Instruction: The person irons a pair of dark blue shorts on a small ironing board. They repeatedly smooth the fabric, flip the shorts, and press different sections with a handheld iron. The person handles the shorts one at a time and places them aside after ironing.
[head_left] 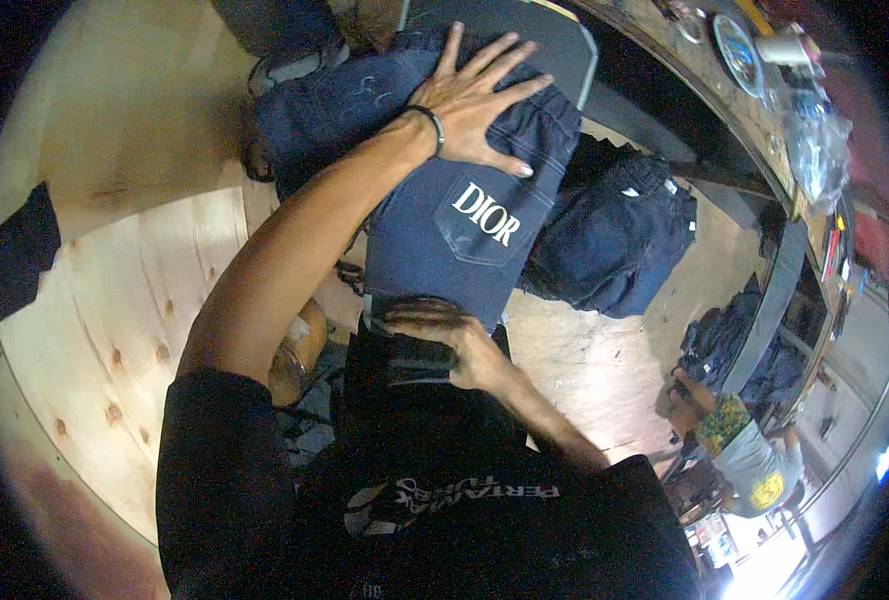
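My left hand point(464, 100), with a dark bracelet at the wrist, lies spread on a dark blue denim garment point(404, 245) that looks like shorts or trousers. Its fingers are wide apart, near the garment's upper part. Below it on the cloth is a patch pocket point(482, 215) with large white lettering. At the garment's edge closest to my body, my right hand point(444, 335) reaches across with its fingers stretched out to the left. Those fingers are somewhat smeared by motion, and they touch or hover at the hem; I cannot tell which.
More dark denim garments point(619, 240) are heaped just right of this one. Beyond stands a cluttered shelf point(734, 130) with a plastic bag point(814, 150). A pale wooden surface point(134, 340) spreads to the left. At the lower right another person point(754, 460) sits or bends near dark cloth.
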`<state>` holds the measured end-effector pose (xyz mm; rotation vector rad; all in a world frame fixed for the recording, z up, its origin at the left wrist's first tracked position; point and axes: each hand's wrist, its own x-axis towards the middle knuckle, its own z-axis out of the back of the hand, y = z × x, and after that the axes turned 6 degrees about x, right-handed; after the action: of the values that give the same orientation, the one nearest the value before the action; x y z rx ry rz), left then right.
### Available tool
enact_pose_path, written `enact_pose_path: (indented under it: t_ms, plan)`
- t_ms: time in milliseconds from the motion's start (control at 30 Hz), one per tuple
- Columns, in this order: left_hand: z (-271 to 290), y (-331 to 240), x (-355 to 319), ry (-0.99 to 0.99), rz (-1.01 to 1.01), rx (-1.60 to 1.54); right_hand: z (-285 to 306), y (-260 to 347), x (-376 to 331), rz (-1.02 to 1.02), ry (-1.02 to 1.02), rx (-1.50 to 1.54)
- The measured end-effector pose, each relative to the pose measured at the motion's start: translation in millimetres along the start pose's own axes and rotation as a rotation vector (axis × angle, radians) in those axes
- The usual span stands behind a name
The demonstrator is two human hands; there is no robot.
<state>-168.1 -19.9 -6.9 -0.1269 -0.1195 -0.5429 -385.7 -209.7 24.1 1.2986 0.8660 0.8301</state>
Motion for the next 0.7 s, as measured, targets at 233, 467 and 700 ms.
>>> enact_pose_path:
  t_ms: [233,467,700]
  plan:
    - [13.0,-3.1,1.5,0.004,-0.011,0.055,-8.2,22.9,-16.9,-0.061,-0.146,-0.049]
    - [21.0,-59.6,-91.3,-0.274,0.755,0.014,107.5,25.3,40.4,-0.085,-0.954,-0.841]
    - [-30.3,-118.3,-273.7,-0.095,1.131,-1.017,-13.9,-46.0,35.9,-0.236,-0.769,-0.929]
